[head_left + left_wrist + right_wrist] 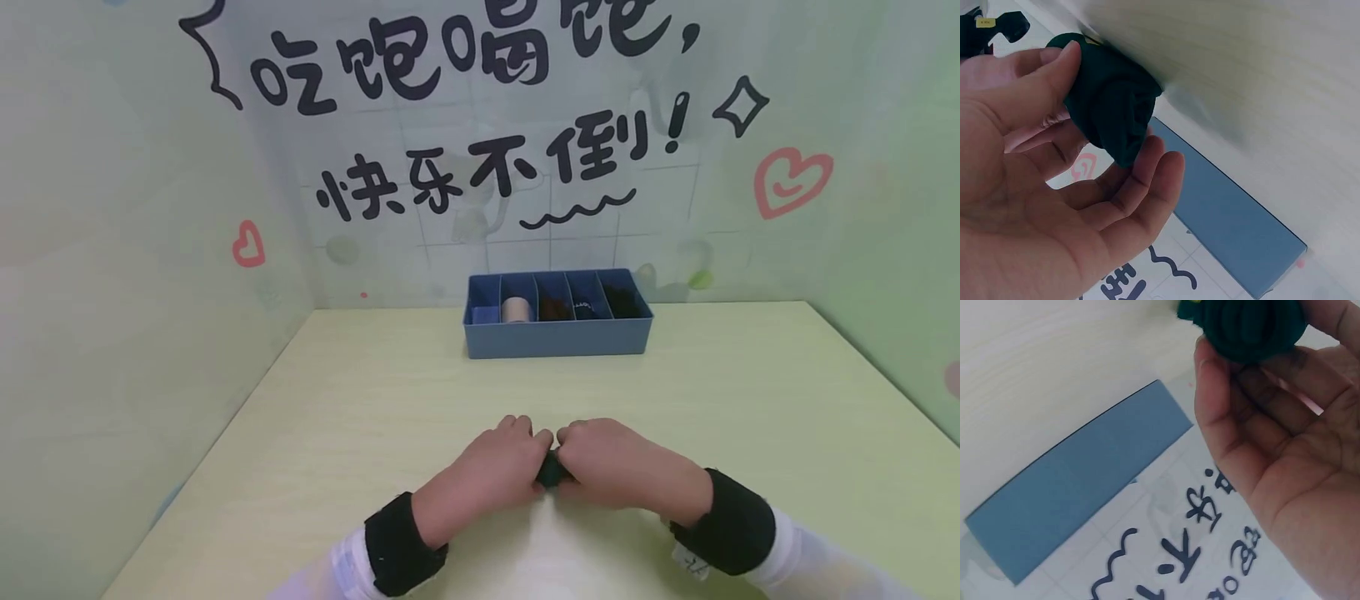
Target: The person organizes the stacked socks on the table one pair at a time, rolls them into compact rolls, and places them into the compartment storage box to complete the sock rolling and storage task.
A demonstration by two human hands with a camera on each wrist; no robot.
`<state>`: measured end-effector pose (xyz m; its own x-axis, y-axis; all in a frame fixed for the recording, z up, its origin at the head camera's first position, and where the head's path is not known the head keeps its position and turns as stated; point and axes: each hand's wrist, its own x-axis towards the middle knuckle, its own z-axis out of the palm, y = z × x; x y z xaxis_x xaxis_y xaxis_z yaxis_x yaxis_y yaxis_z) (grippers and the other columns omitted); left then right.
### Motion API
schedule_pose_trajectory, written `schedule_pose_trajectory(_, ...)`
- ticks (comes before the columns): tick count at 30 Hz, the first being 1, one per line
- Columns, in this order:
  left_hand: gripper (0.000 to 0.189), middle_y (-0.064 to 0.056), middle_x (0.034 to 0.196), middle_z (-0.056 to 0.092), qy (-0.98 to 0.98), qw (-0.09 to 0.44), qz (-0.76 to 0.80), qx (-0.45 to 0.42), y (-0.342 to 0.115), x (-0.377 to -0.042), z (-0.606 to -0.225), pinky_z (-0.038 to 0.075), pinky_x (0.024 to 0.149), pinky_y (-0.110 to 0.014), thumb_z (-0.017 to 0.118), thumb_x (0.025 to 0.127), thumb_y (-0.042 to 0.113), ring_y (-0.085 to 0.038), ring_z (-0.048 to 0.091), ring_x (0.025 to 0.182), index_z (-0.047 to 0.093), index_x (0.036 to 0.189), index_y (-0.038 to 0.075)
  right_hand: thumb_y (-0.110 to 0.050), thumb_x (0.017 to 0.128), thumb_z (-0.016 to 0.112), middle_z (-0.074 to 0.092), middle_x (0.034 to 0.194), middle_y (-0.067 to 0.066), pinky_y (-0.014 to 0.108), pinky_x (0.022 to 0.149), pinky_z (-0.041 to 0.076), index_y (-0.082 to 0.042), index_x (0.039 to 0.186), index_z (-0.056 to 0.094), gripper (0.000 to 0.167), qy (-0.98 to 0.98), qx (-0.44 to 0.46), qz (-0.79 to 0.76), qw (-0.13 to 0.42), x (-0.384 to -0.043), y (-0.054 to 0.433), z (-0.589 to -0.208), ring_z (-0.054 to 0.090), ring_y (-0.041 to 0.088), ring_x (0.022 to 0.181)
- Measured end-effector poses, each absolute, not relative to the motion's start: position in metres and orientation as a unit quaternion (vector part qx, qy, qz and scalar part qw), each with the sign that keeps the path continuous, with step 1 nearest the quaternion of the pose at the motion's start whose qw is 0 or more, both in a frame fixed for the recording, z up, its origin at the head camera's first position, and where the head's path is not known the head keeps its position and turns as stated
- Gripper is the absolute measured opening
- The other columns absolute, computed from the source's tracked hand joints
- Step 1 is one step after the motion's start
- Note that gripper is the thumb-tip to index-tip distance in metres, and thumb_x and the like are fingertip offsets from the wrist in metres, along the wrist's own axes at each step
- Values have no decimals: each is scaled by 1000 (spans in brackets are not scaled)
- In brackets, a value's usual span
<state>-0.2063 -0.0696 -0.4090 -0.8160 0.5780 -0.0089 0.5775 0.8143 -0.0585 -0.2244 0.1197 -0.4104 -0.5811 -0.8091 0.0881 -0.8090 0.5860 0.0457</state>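
Between my two hands is a small rolled bundle of dark green cloth (551,472), held just above or on the table; its exact kind cannot be told. My left hand (501,463) pinches one side of it between thumb and fingers. On the other side my right hand (611,462) grips it with curled fingers. Soft folds show at one end of the cloth (1110,94) in the left wrist view. Rounded, layered folds of the cloth (1254,326) appear at the top of the right wrist view, with a small yellow patch beside them. In the head view the fingers hide most of it.
A blue divided box (558,340) stands at the back of the pale table (375,417), near the wall. Its compartments hold a light pink roll (516,310), a blue item (485,315), a brown bundle (555,310) and dark bundles. Printed walls enclose the back and sides.
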Motion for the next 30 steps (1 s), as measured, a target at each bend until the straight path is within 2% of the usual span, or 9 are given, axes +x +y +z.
schedule_pose_trajectory(6,32,-2,93,61,-953,-27,15,-301,-69,-205,-404,51,69,-23,85,91,31,-12,50,82,70,112,11,-16,95,71,52,73,-10,20,62,38,-18,77,73,18,-878,441,135,-127,-248,130,-405,43,3,63)
schedule_pose_trajectory(8,29,0,90,61,-951,-39,5,-305,-70,-206,-403,50,71,-22,85,91,29,-11,50,81,71,109,11,-16,96,69,54,75,-12,20,64,40,-19,80,76,18,-868,435,170,-169,-253,133,-405,44,2,64)
schedule_pose_trajectory(11,25,1,90,62,-949,-51,-9,-311,-70,-208,-402,50,74,-21,85,90,26,-10,50,81,72,107,12,-20,96,73,63,75,-14,20,64,42,-20,88,81,12,-862,416,198,-213,-258,136,-404,48,1,64)
schedule_pose_trajectory(13,22,2,91,65,-947,-56,-17,-315,-70,-209,-403,50,77,-21,85,90,22,-9,50,82,74,106,13,-22,95,78,71,77,-13,22,65,45,-18,96,84,7,-864,395,212,-231,-258,136,-402,53,1,65)
schedule_pose_trajectory(16,22,3,94,71,-945,-63,-25,-319,-68,-210,-404,50,82,-21,84,90,16,-9,52,83,75,109,13,-23,90,86,78,82,-6,26,70,51,-9,114,81,28,-874,349,229,-250,-256,135,-400,62,5,71)
schedule_pose_trajectory(19,23,3,94,74,-945,-57,-14,-322,-67,-208,-406,51,82,-22,83,90,16,-10,54,83,74,111,13,-22,86,89,77,86,-2,32,76,54,-4,119,77,39,-882,310,241,-260,-253,134,-400,66,11,81)
schedule_pose_trajectory(24,26,4,95,74,-946,-38,16,-321,-65,-201,-407,54,76,-27,84,88,19,-12,56,84,73,111,14,-21,83,91,71,92,0,38,77,53,-11,104,77,27,-881,276,266,-279,-250,133,-406,63,19,88)
schedule_pose_trajectory(30,24,5,92,74,-945,-18,14,-326,-66,-201,-405,54,71,-29,86,84,18,-12,58,83,73,105,17,-19,83,91,72,90,0,36,79,52,-11,96,70,26,-871,290,275,-287,-253,131,-405,64,18,86)
